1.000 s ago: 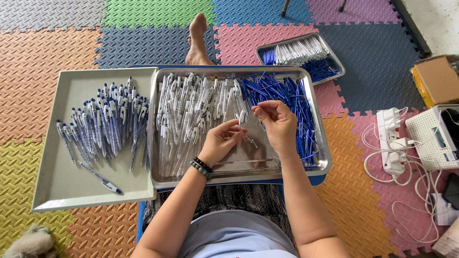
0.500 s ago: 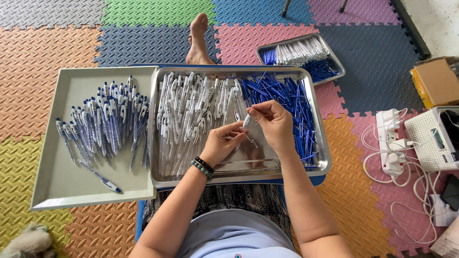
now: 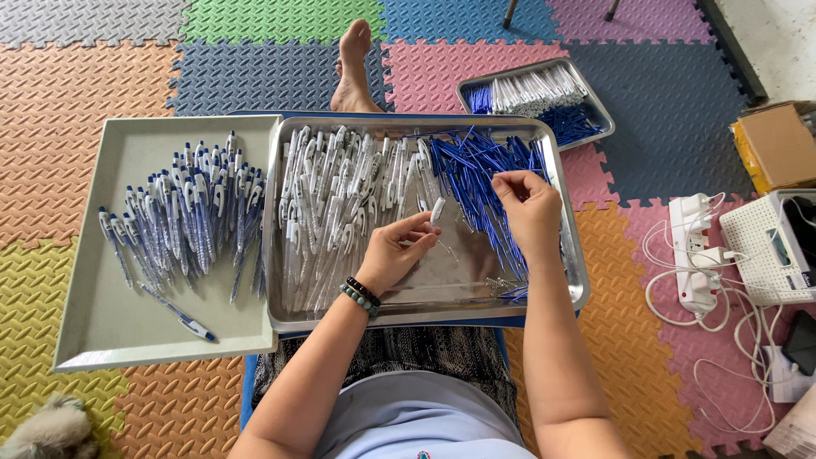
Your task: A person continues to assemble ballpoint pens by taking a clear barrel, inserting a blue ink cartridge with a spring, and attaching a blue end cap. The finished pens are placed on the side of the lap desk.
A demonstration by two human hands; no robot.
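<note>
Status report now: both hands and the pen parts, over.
Left hand pinches a white pen barrel. Right hand reaches among blue refills. Nothing blocks the steel tray.

White pen barrel [image 3: 437,211], upright, fingertip-held

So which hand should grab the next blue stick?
Probably the right hand. It is over the blue refills in the steel tray, fingertips almost on them. The left hand pinches a white pen barrel.
</note>
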